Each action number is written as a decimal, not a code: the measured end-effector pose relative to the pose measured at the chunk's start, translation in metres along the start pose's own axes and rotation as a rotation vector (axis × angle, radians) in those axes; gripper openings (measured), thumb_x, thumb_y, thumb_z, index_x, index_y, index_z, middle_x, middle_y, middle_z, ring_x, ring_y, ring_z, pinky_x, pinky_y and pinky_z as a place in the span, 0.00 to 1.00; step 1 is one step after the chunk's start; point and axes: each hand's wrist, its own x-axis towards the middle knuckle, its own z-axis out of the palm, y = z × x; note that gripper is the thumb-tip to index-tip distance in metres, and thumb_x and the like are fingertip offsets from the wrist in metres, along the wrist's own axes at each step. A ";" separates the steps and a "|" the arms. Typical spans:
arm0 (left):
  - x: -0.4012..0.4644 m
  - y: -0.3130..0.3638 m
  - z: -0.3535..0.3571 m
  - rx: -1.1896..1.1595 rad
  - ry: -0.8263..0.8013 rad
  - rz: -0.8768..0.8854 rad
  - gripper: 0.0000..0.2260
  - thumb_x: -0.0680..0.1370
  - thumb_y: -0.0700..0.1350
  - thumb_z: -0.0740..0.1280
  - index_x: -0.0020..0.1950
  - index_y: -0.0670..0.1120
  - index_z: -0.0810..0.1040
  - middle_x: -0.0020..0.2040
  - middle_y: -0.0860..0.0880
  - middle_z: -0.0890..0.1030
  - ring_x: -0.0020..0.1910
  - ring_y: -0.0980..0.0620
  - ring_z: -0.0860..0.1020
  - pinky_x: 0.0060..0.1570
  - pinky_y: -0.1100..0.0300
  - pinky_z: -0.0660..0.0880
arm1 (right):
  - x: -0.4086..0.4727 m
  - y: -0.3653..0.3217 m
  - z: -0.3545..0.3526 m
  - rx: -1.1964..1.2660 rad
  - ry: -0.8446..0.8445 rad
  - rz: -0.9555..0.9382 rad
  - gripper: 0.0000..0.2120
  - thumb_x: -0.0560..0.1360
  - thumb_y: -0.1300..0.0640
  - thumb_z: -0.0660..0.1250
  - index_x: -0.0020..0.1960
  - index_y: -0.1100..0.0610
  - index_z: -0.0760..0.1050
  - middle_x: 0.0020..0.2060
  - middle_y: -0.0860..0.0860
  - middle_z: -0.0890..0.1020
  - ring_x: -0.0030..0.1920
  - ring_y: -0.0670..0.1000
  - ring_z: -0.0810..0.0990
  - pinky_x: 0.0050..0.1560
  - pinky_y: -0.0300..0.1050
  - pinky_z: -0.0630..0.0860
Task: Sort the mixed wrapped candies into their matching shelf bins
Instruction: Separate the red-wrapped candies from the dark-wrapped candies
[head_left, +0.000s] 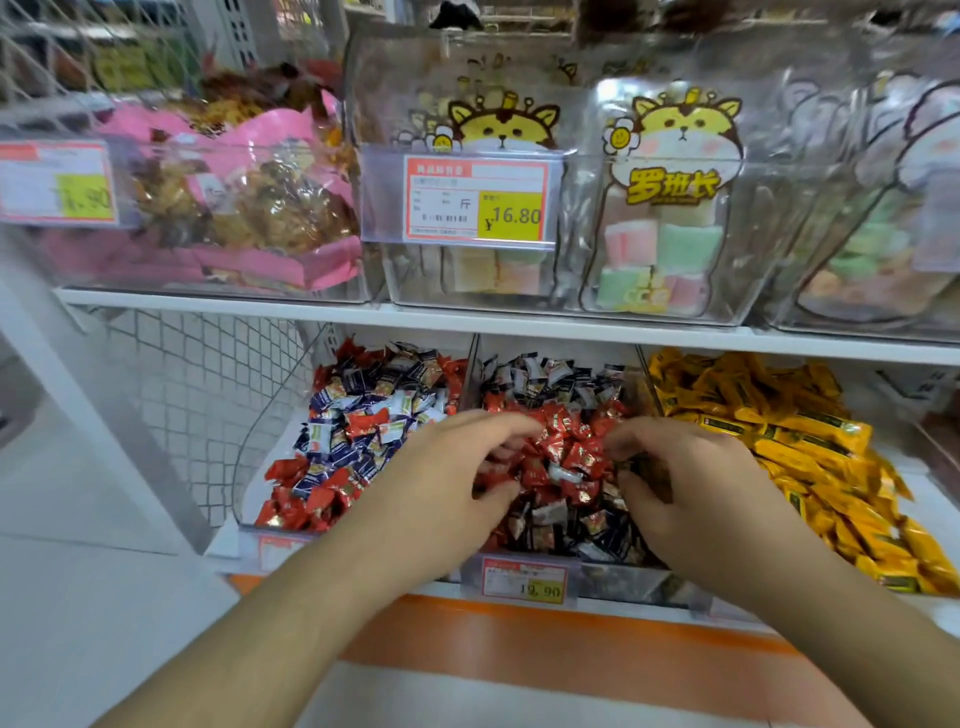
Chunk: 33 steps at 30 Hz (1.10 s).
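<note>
hands, left hand (447, 467) and right hand (691, 478), cup red candies (563, 452) in middle bin (613, 574).

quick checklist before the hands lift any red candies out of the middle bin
1. Both hands in the middle bin: ok, left hand and right hand flank the red candies.
2. Candy actually gripped: cannot tell, fingers curl into the pile.
3. Middle bin still mixed: not ok, dark candies lie behind the red.
4. Left bin mixed too: not ok.
5. Yellow bin uniform: ok.
</note>
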 end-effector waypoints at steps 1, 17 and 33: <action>0.001 -0.007 -0.003 0.007 0.045 -0.014 0.22 0.79 0.43 0.73 0.69 0.61 0.76 0.58 0.65 0.77 0.59 0.68 0.74 0.58 0.75 0.71 | 0.000 0.000 0.000 -0.005 -0.002 -0.002 0.14 0.76 0.59 0.70 0.61 0.49 0.81 0.54 0.43 0.83 0.55 0.46 0.81 0.55 0.39 0.78; 0.018 -0.098 -0.009 0.260 0.064 -0.351 0.16 0.79 0.47 0.73 0.66 0.57 0.81 0.60 0.52 0.77 0.54 0.53 0.78 0.54 0.60 0.74 | 0.002 -0.005 0.008 -0.045 -0.081 0.012 0.14 0.79 0.57 0.69 0.63 0.47 0.78 0.56 0.42 0.81 0.55 0.45 0.79 0.54 0.36 0.75; 0.012 -0.057 -0.034 -0.091 0.326 -0.314 0.06 0.74 0.52 0.78 0.46 0.60 0.83 0.41 0.58 0.82 0.43 0.63 0.80 0.42 0.65 0.75 | 0.002 -0.008 0.011 -0.043 -0.091 -0.002 0.15 0.79 0.57 0.69 0.64 0.48 0.79 0.57 0.42 0.81 0.56 0.44 0.79 0.53 0.34 0.73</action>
